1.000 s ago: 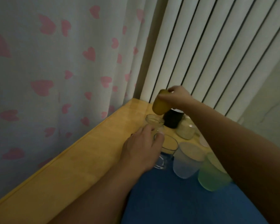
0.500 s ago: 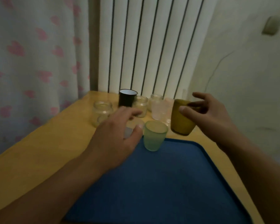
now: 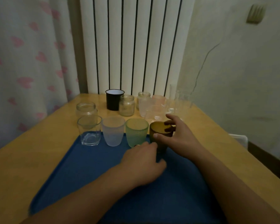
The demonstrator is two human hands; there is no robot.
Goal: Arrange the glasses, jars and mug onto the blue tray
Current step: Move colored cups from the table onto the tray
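Observation:
The blue tray point(image 3: 90, 172) lies on the wooden table. Along its far edge stand a clear square glass point(image 3: 89, 130), a frosted pale blue glass point(image 3: 113, 131), a frosted green glass point(image 3: 136, 132) and an amber glass point(image 3: 158, 131). My right hand point(image 3: 179, 137) grips the amber glass at its rim, thumb in front and fingers behind. My left hand point(image 3: 143, 164) rests on the tray with its fingertips at the foot of the amber glass. Behind the tray stand a black mug point(image 3: 114, 99), three clear jars point(image 3: 86, 111) point(image 3: 126, 105) point(image 3: 143, 96) and pink and clear glasses point(image 3: 154, 107).
A white ribbed radiator point(image 3: 136, 46) rises behind the table. A curtain with pink hearts point(image 3: 27, 62) hangs at the left. Tall clear glassware point(image 3: 180, 99) stands at the table's back right corner, near the wall.
My right hand has brought the amber glass down onto the tray, right of the green glass. My left hand has moved from the glasses at the left to the amber glass's foot.

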